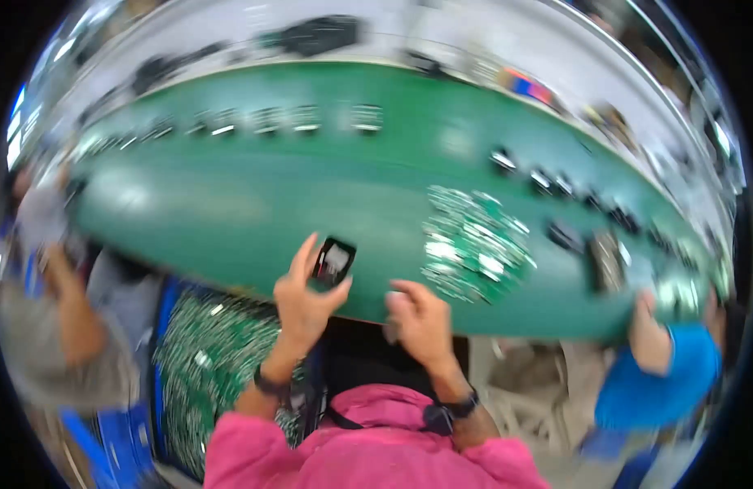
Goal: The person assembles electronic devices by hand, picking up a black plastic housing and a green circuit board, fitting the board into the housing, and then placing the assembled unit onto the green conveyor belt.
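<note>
My left hand point(301, 306) is closed round a small black rectangular case point(334, 261) with a pale panel inside, thumb on one side and fingers on the other, above the near edge of the green table. To its right, my right hand point(423, 324) is curled with the fingers drawn in; blur hides what they hold, if anything. Further right on the table lies a loose heap of green circuit boards point(474, 244), nearest to my right hand.
A blue-edged bin point(217, 359) full of green boards stands below the table at left. Flat pieces point(306, 118) line the far side; dark small parts point(541, 181) run along the right. Co-workers sit at both sides, one in a blue top point(662, 379).
</note>
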Motion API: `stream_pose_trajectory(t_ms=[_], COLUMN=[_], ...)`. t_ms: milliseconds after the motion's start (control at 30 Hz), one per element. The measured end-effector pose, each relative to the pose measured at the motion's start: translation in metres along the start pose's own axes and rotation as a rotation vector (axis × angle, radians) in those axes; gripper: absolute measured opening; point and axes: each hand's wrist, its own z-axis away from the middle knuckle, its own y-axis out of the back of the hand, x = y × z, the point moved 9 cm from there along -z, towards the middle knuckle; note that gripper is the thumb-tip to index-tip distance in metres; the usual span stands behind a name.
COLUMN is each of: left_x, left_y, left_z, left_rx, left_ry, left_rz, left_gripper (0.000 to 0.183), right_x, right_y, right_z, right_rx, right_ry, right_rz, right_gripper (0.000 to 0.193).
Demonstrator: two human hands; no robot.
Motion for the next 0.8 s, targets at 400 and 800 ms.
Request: stream_pose_trajectory(t_ms=[400, 800], left_x=[0.061, 0.02], left_y=[-0.132, -0.103], left_z=[0.085, 0.074], left_rx=[-0.434, -0.137], left_ry=[-0.216, -0.177], left_rz=[0.117, -0.062], left_gripper=[0.056, 0.025], right_x=[0.076, 0.216], right_y=[0.388, 0.576], right_z=[0.074, 0.028], right_rx=[0.928, 1.016], right_ry=[-0.069, -0.375], right_rz=[0.613, 0.707], right_gripper=[0.035, 0.044])
